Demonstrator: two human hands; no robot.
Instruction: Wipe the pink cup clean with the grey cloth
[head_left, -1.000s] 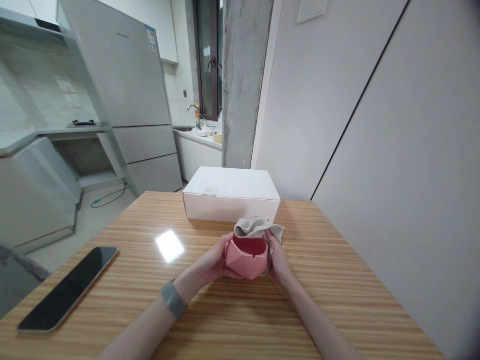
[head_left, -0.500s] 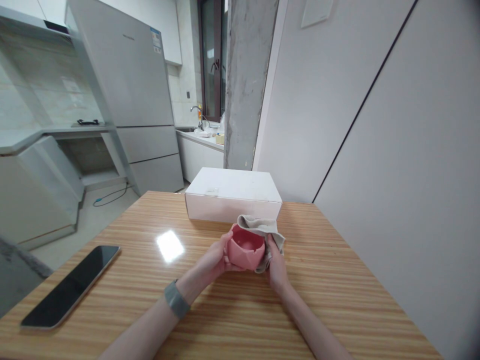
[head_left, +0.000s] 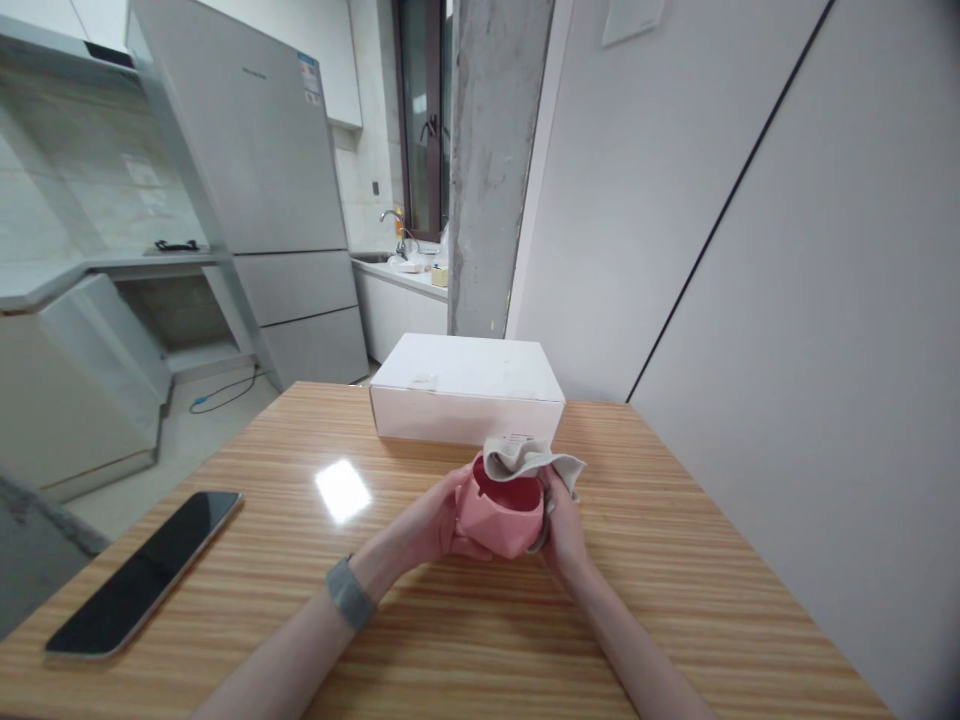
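Observation:
A pink faceted bowl-like pot [head_left: 501, 522], with small notches in its rim like an ashtray, is held above the table with its opening up and tilted toward me. My left hand [head_left: 439, 520] is closed around its left side, fingers reaching underneath. My right hand [head_left: 562, 520] grips a light grey cloth [head_left: 521, 460] against the pot's right side. Part of the cloth lies over the far rim, and some hangs behind my right fingers. A grey band circles my left wrist.
A white box [head_left: 465, 415] stands on the wood-grain table [head_left: 675, 590] just beyond my hands. A dark smartphone [head_left: 142, 575] lies at the table's left. Behind are a fridge [head_left: 247, 150], a sink counter, a concrete pillar and a white wall on the right.
The pot has turned in my hands, its rim notch shifting from the right to the left side. Pot, cloth and right hand have moved slightly right; the pot is also a little nearer.

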